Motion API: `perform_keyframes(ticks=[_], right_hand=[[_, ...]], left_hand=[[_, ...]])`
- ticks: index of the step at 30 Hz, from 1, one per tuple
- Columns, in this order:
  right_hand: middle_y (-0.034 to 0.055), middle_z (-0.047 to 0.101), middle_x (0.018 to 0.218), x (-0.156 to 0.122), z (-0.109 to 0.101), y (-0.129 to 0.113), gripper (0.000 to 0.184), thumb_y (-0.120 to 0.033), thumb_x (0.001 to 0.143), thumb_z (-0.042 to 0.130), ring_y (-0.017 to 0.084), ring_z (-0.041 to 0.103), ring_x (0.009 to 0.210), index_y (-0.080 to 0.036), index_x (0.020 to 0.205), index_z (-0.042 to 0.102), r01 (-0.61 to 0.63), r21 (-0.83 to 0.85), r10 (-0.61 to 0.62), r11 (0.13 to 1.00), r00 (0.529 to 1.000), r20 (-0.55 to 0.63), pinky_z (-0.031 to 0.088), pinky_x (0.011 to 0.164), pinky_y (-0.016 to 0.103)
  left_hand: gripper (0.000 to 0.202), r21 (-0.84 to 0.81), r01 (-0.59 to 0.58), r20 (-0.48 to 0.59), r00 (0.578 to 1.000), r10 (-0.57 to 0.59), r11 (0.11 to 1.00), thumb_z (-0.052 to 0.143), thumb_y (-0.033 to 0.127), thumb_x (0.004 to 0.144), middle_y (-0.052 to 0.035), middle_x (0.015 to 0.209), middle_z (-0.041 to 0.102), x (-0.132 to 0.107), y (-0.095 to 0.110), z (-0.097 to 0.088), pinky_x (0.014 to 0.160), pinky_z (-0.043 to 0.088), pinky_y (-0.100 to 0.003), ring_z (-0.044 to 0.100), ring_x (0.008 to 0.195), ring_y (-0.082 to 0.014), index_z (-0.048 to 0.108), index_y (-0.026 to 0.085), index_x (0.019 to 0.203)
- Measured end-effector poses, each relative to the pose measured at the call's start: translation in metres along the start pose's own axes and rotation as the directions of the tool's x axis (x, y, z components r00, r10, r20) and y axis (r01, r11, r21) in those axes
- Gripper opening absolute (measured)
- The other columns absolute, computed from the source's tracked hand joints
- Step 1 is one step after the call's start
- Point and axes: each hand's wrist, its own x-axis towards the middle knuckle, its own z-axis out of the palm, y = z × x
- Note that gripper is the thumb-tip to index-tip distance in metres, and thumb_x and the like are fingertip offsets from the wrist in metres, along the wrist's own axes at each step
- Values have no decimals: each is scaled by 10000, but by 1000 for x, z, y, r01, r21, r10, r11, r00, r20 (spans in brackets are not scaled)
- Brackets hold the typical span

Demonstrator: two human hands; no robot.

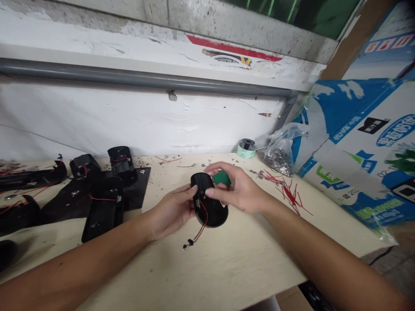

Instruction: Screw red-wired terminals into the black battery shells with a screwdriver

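My left hand (171,211) cradles a black oval plastic housing (210,212), its fingers curled over the near side. Two red wires (201,229) hang from the housing and end in a small black connector (188,244). My right hand (236,188) is just above it, pinching a small green board (222,178) against the housing's upper edge. The thumb of that hand rests on the black casing. The housing's underside is hidden from this angle.
Several black housings and flat black pieces (106,207) with red wires lie at the left of the pale wooden bench (194,276). Loose red wires (288,192), screws, a tape roll (245,149), a bag of metal parts (279,153) and a printed carton (356,147) lie to the right.
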Motion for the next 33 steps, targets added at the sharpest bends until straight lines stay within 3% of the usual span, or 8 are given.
perform_keyframes(ticks=[2, 4, 11, 18, 22, 25, 33], right_hand=[[-76, 466, 648, 2, 2, 3, 239, -368, 906, 627, 94, 405, 474, -259, 1083, 509, -55, 207, 58, 977, 998, -12, 336, 445, 217], [-89, 410, 612, 4, 5, 10, 160, -368, 941, 565, 89, 346, 448, -255, 984, 460, -94, 319, 102, 943, 995, -8, 285, 418, 206], [-24, 584, 764, 9, 6, 22, 240, -415, 944, 604, 76, 441, 480, -209, 881, 499, -34, 160, 44, 987, 997, -61, 363, 438, 217], [-45, 492, 627, 10, 1, 17, 303, -448, 930, 624, 95, 452, 524, -182, 791, 584, -7, 65, 13, 998, 996, -92, 359, 488, 224], [-10, 557, 692, 9, -1, 18, 301, -425, 919, 632, 108, 493, 591, -157, 783, 658, -61, 11, 61, 998, 995, -78, 389, 547, 238], [6, 605, 724, 9, -2, 18, 246, -403, 885, 666, 120, 520, 594, -159, 887, 699, -116, -2, 116, 993, 990, -84, 403, 543, 244], [29, 649, 729, 10, -1, 13, 196, -347, 806, 745, 137, 545, 641, -151, 819, 734, -73, -9, 73, 997, 996, -45, 409, 575, 258]], left_hand=[[273, -19, 9, -32, 999, -9, 1000, 539, 261, 966, -135, 1160, 692, 1, 1, 0, 901, 475, -319, 627, 1020, -206, 682, 139, 1164], [254, -28, 20, -66, 998, -22, 999, 541, 227, 953, -132, 1132, 702, 1, 1, 1, 886, 481, -304, 632, 995, -197, 688, 133, 1138], [253, -5, 1, -36, 999, -1, 1000, 569, 207, 937, -142, 1206, 678, 0, 3, 1, 895, 508, -334, 628, 1074, -232, 668, 140, 1160], [292, -29, 30, -62, 998, -32, 999, 578, 202, 949, -168, 1215, 685, -2, 3, 2, 945, 519, -516, 682, 1054, -287, 598, 163, 1238], [307, -35, 24, -85, 996, -27, 999, 583, 168, 945, -177, 1187, 700, -1, 3, 1, 973, 517, -481, 693, 1047, -271, 597, 133, 1249], [295, -41, 35, -79, 996, -38, 999, 590, 160, 941, -182, 1189, 700, -1, 4, 1, 964, 526, -461, 694, 1045, -262, 614, 121, 1232], [280, -27, 41, -41, 998, -42, 999, 609, 159, 929, -174, 1162, 713, -1, 4, 1, 935, 544, -460, 699, 1033, -269, 650, 128, 1205]])
